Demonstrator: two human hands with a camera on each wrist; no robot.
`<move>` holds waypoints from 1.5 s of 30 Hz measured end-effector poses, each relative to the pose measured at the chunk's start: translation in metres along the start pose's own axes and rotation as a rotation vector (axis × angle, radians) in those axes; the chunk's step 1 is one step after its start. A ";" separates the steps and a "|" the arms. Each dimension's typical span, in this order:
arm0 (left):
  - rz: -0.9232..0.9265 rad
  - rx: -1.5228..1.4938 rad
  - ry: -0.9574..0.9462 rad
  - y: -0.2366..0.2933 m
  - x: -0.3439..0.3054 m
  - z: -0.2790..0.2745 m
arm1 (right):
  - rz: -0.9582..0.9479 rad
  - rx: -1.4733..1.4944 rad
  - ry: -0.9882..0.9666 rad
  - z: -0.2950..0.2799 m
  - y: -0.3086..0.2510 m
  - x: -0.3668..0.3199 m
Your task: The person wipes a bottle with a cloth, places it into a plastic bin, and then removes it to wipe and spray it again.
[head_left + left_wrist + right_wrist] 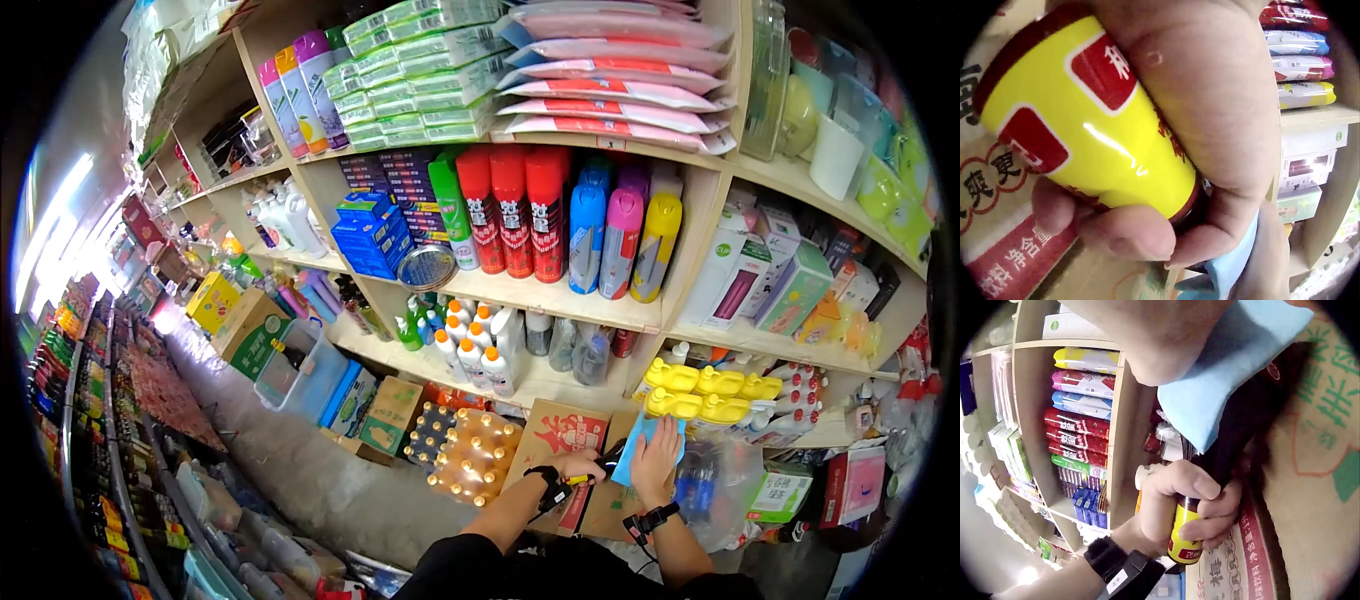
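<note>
A dark bottle with a yellow and red label [1107, 119] lies in the left hand [1175, 500], whose fingers and thumb curl round it; the same bottle [1186, 534] shows in the right wrist view. The right hand [655, 460] holds a light blue cloth [628, 462] against the dark upper part of the bottle. In the right wrist view the cloth [1229, 375] hangs beside the bottle's neck, and the right hand's fingertips are out of sight.
Cardboard boxes [560, 440] stand below the hands. Ahead, a wooden shelf [450, 285] carries spray cans, and yellow jugs [700, 385] stand just beyond the cloth. To the left on the floor are a pack of orange bottles [475, 455] and a plastic bin [300, 355].
</note>
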State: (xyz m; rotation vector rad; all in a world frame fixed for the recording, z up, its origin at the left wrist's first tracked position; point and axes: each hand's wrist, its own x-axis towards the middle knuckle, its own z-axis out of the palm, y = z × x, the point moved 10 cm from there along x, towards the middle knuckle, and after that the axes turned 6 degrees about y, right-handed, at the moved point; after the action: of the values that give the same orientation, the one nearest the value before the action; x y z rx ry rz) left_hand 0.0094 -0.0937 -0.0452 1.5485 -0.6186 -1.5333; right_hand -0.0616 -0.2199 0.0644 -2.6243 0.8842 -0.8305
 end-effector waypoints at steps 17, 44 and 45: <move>0.099 0.176 0.052 0.016 -0.016 -0.015 | 0.212 -0.139 -0.128 0.041 0.040 0.026; -0.178 -0.083 0.161 -0.013 -0.001 0.000 | 0.091 -0.085 -0.159 0.042 0.040 0.053; -0.179 -0.084 0.174 -0.015 0.003 0.000 | 0.084 -0.078 -0.176 0.041 0.041 0.052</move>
State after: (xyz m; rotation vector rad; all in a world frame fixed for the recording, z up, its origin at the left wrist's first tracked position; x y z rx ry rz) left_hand 0.0063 -0.0881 -0.0593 1.6869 -0.3205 -1.5144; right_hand -0.0230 -0.2818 0.0380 -2.6555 0.9876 -0.5456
